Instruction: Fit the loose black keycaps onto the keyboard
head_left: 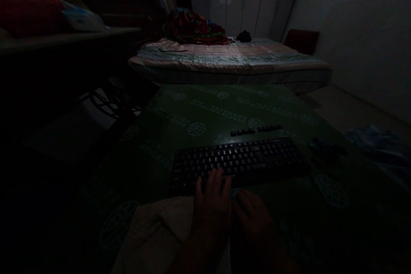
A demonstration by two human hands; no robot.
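A black keyboard [244, 158] lies across the green board in front of me in dim light. My left hand [212, 199] rests at its front edge, with the fingers stretched out and apart and the tips on the lower keys. Just right of it, my right hand [252, 212] is in front of the keyboard with its fingers curled together. A small bluish bit shows at its fingertips, too dark to name. Behind the keyboard, several loose black keycaps [242, 132] lie in a row. A pale cloth [160, 222] lies under and left of my left forearm.
The green board [167, 115] bears white globe prints. A dark crumpled item [327, 147] sits right of the keyboard. Beyond the board stands a bed [244, 62] with a red patterned blanket [195, 28]. A shelf [122, 31] juts in at left; bluish cloth [379, 145] lies at right.
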